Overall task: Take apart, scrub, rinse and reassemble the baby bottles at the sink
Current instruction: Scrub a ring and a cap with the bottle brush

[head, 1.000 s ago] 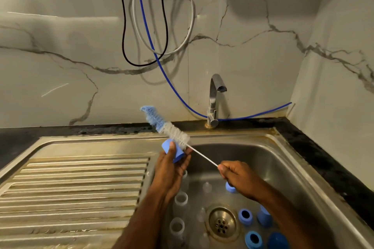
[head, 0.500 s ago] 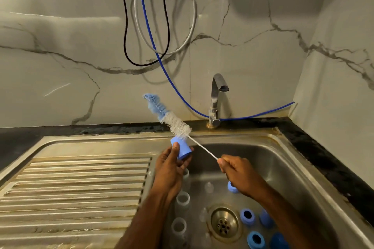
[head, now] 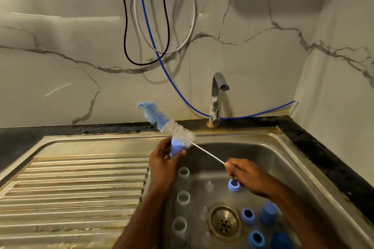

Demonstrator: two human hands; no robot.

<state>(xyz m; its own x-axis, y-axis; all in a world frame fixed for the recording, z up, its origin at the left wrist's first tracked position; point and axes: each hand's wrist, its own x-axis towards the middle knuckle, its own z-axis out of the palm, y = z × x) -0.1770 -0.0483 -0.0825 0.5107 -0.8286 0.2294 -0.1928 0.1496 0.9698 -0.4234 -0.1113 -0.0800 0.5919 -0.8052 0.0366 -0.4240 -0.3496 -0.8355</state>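
Note:
My left hand (head: 163, 164) grips a blue bottle cap (head: 175, 148) above the sink's left rim. A bottle brush (head: 169, 124) with blue and white bristles lies across the top of the cap, its white wire handle running down to my right hand (head: 243, 175), which pinches it. Three clear bottle bodies (head: 183, 198) stand in a row along the left side of the steel basin (head: 269, 159). Blue collar rings (head: 248, 215), blue caps (head: 268, 214) and clear teats (head: 209, 186) lie around the drain (head: 224, 222).
A ribbed steel draining board (head: 77, 188) lies to the left. The tap (head: 217, 97) stands behind the basin, with no water running. Black, grey and blue hoses (head: 145, 26) hang on the marble wall. A dark counter edge (head: 323, 157) runs on the right.
The brush has slid back and forth over the cap; its bristles now sit lower on the cap's top than half a second ago. My left hand has turned the cap slightly.

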